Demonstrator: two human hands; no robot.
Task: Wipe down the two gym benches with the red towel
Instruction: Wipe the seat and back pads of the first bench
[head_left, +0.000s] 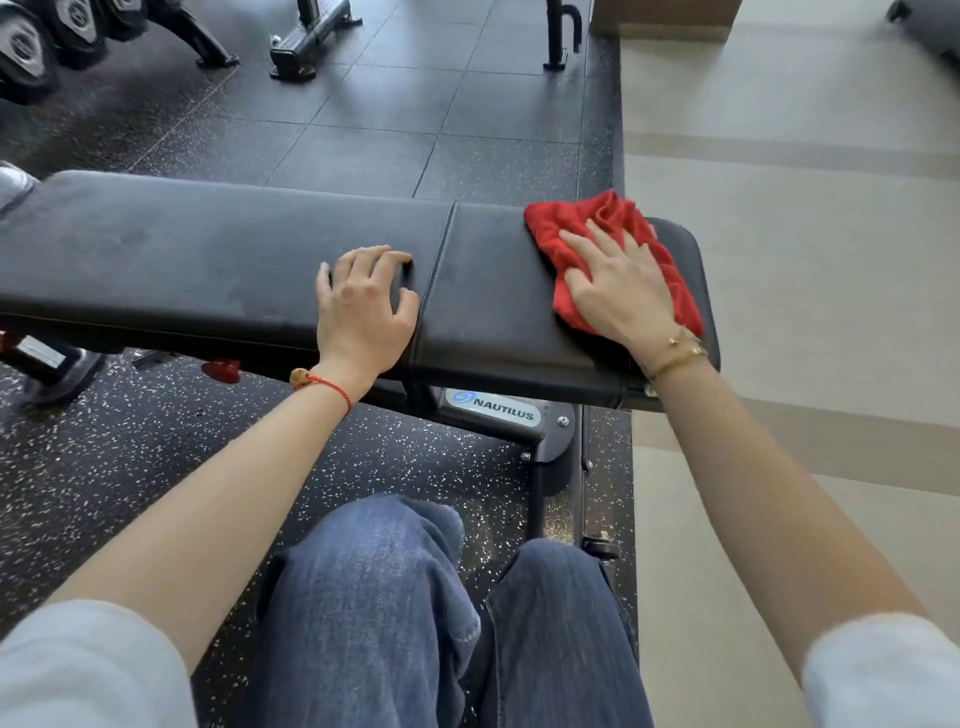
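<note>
On the black bench (218, 260), right end: red towel (582, 228), bunched, pressed flat under right hand (618, 291), fingers straight. Left hand (363, 306) beside the cushion seam, fingers curled, grasping nothing.

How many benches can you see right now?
1 for certain: the black bench directly ahead, with the red towel at its right end. The second isn't identifiable; frames at the top may belong to other equipment.

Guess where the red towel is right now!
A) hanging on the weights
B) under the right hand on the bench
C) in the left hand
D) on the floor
B: the right hand presses the red towel flat on the black bench.
</note>
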